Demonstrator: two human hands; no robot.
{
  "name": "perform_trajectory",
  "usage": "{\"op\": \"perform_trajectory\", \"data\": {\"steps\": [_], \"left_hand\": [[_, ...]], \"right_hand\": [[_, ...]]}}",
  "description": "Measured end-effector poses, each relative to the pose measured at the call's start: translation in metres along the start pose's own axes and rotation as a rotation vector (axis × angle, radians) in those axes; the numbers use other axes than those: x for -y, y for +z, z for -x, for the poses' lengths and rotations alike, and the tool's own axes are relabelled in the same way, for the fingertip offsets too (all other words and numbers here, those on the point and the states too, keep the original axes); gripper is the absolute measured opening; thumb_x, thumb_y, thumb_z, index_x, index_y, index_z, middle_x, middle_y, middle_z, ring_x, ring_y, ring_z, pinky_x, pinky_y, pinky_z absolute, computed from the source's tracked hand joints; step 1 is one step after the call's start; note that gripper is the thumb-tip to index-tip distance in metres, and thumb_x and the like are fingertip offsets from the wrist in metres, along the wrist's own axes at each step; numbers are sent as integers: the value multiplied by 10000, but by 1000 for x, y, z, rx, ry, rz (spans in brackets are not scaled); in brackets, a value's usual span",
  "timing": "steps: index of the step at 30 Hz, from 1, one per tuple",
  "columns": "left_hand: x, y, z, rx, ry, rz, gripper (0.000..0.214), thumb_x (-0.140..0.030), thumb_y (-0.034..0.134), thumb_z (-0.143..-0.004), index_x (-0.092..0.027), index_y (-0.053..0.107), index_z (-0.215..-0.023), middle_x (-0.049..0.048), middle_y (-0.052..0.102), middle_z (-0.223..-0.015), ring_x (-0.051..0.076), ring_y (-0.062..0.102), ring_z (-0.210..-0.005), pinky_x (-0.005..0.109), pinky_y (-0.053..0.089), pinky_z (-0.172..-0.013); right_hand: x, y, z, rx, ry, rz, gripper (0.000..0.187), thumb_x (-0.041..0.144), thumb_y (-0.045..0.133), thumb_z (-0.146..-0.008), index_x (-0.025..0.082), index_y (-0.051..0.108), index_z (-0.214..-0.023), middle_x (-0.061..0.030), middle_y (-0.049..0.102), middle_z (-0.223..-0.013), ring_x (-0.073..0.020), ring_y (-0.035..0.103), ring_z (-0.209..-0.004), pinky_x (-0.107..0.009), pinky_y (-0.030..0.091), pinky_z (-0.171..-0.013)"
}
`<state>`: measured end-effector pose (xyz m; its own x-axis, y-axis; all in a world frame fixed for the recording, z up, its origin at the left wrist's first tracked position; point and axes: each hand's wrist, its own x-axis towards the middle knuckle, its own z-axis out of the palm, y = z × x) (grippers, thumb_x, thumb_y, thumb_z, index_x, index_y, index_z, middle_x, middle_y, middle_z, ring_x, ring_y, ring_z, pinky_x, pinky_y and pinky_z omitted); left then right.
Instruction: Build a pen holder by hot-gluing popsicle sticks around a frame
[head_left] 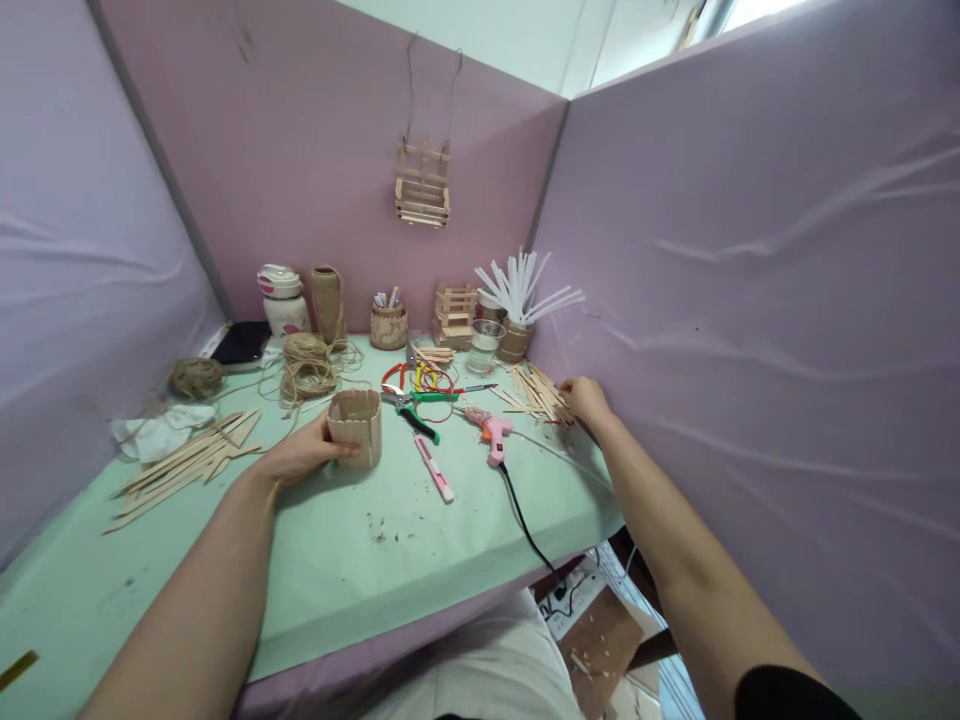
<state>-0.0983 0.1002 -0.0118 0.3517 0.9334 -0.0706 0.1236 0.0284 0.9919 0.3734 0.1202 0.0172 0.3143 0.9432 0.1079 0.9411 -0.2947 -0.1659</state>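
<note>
My left hand (pixel 307 450) is closed on the side of a small cup made of wooden craft sticks (pixel 364 440), which stands upright at the left middle of the table. Across at the right, my right hand (pixel 587 402) reaches to the edge of a loose pile of craft sticks (pixel 541 393); its fingertips are partly hidden, so what they pinch cannot be made out. Between the hands lie a pink glue gun (pixel 495 432) with a black cord, a pink utility knife (pixel 433 467) and green-handled pliers (pixel 417 420).
Longer sticks (pixel 187 465) lie at the left beside white tissue (pixel 161 430). Twine (pixel 307 370), a jar (pixel 285 305), a pen holder (pixel 388 327), a water cup (pixel 485 345) and white glue sticks (pixel 517 290) line the back. A power strip (pixel 574 600) sits below the table's front edge.
</note>
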Motion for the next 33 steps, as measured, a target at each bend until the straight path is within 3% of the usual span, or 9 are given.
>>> {"op": "perform_trajectory", "data": {"steps": [5,11,17,23,28,33], "left_hand": [[3,-2,-2,23,-3,-6,803,-342,857,-464,-199,546,-1191,82,688,-1036,313,606,-1072,451,493,-913],[2,-3,-1,34,-7,5,712,-319,840,-507,-197,567,-1153,84,684,-1057,289,620,-1025,432,494,-901],[1,-2,-1,14,8,-8,698,-323,846,-472,-201,598,-1113,84,688,-1063,309,621,-1029,434,502,-894],[1,-2,0,24,10,11,716,-312,841,-483,-231,583,-1146,63,683,-1084,293,614,-1050,411,498,-901],[3,-6,-2,7,22,1,734,-283,843,-485,-235,563,-1162,63,676,-1099,274,622,-1034,365,504,-873],[0,-7,-1,37,27,-25,694,-294,833,-517,-226,570,-1155,58,662,-1121,261,610,-1052,355,484,-909]], "right_hand": [[13,13,-18,71,34,119,215,194,633,-770,114,724,-947,-182,711,-966,-238,658,-960,-233,448,-763],[21,20,-27,118,67,199,338,103,741,-605,60,709,-939,-237,687,-982,-294,671,-942,-269,498,-743],[23,22,-29,137,103,203,367,57,742,-586,52,700,-950,-244,675,-986,-310,667,-958,-295,521,-743],[26,20,-27,165,140,158,255,147,758,-688,45,684,-909,-202,669,-943,-273,664,-914,-323,530,-749],[24,15,-20,109,146,41,290,346,566,-907,151,587,-1120,-72,613,-1108,-168,618,-931,-360,530,-803],[25,-1,1,-79,83,-154,161,203,538,-869,97,655,-894,-171,672,-939,-212,631,-910,-303,465,-780]]}}
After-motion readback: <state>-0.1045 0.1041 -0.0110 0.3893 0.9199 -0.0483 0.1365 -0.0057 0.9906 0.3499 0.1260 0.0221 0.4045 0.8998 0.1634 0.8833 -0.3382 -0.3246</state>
